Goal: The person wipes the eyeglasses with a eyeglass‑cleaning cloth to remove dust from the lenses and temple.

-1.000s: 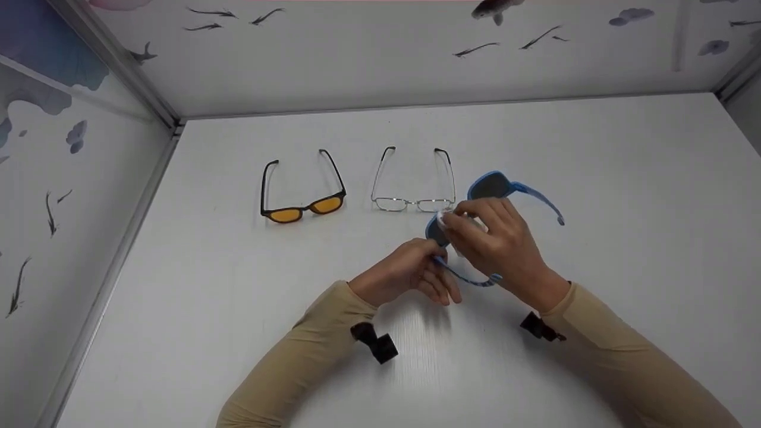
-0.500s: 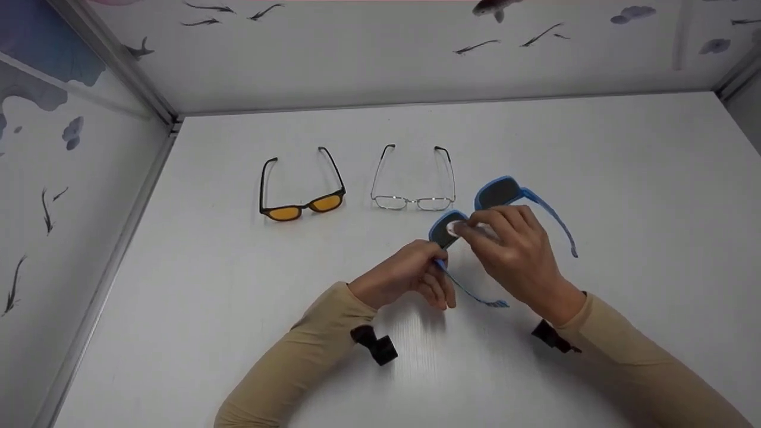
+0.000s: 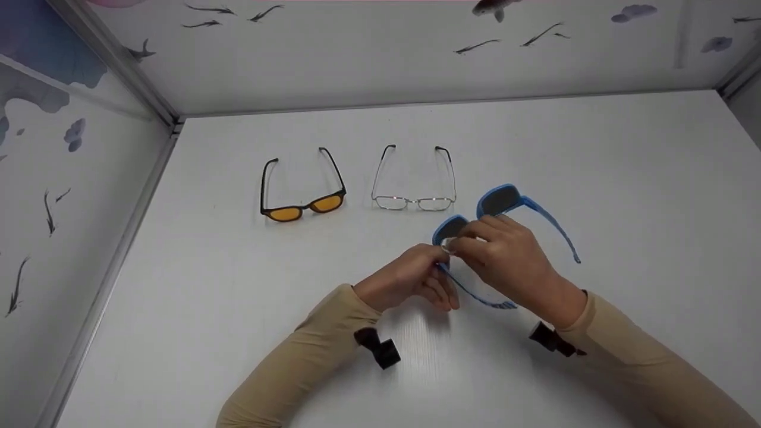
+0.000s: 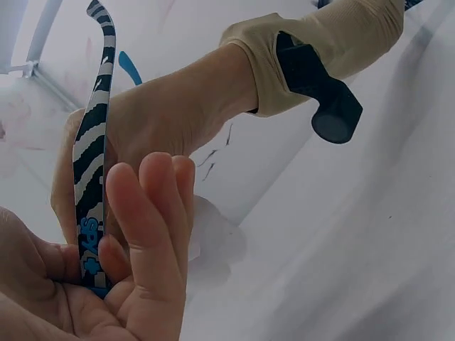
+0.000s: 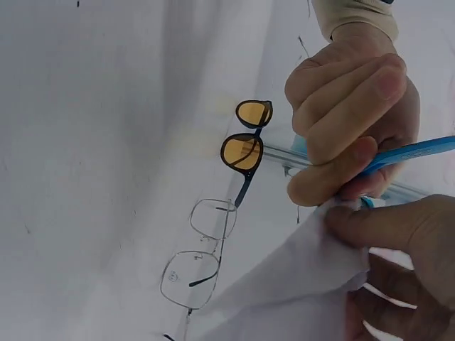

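My left hand (image 3: pixel 413 276) pinches a pair of blue-framed sunglasses (image 3: pixel 499 201) with dark lenses, near the hinge of one temple. That temple (image 4: pixel 94 156) shows a black-and-white zebra pattern on its inner side in the left wrist view. Between the thumb and fingers of my right hand (image 3: pixel 508 255) is a thin white cloth (image 5: pixel 298 266), at the lens nearest my left hand. The right hand hides part of that lens and the bridge. The sunglasses are held above the table, temples unfolded.
On the white table (image 3: pixel 238 333) lie black-framed glasses with orange lenses (image 3: pixel 306 208) and, to their right, thin metal-framed clear glasses (image 3: pixel 413 202), both with temples spread. Printed white panels (image 3: pixel 368 65) stand along the back and left edges.
The right hand has moved slightly right and down, the cloth shifting over the lens toward the left hand. The sunglasses have tilted, their far end moving right and down. The left hand stays nearly in place.
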Available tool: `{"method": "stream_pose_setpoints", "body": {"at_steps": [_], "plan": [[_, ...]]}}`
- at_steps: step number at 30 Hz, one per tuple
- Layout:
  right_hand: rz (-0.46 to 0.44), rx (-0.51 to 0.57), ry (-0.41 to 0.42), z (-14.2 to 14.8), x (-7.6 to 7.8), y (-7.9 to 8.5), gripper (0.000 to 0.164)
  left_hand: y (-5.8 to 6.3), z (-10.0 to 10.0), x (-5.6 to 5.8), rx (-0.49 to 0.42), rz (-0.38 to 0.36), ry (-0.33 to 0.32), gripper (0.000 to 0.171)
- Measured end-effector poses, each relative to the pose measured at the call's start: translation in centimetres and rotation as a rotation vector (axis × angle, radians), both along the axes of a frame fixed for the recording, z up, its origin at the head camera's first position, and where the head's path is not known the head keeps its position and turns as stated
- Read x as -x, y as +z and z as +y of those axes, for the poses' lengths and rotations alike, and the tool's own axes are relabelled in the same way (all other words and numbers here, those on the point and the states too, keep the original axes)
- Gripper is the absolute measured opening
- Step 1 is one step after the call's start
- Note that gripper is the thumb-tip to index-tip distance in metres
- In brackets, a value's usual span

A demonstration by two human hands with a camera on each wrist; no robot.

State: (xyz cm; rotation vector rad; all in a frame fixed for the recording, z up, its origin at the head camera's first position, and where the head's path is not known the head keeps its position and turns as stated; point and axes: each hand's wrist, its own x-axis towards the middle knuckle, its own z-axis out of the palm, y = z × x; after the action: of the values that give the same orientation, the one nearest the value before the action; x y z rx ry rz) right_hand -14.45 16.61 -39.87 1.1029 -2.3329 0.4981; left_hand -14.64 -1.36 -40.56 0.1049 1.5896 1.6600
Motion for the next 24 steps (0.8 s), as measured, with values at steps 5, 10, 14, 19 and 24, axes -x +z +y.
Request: {"method": "stream_pose_setpoints", "body": {"at_steps": [5,10,14,19,24], "plan": [[0.092,-0.107,-0.136,0.0,-0.4,0.6,0.018,-0.4,0.5,-0.3,0.039,0.0,-0.008,0.036],[0.076,-0.049,-0.108,-0.4,-0.2,0.7,0.015,-0.5,0.7,-0.4,0.042,-0.003,-0.024,0.041],[-0.036,0.01,0.014,-0.2,-0.2,0.2,0.017,-0.7,0.5,-0.4,0.0,-0.023,-0.023,0.039],[-0.054,-0.059,-0.011,0.0,-0.8,-0.2,0.021,-1.0,0.1,-0.6,-0.027,-0.049,-0.032,0.029],[0.143,-0.126,-0.223,-0.5,-1.1,-0.3,0.016,-1.1,0.2,-0.6,0.005,-0.032,-0.021,0.028]]}}
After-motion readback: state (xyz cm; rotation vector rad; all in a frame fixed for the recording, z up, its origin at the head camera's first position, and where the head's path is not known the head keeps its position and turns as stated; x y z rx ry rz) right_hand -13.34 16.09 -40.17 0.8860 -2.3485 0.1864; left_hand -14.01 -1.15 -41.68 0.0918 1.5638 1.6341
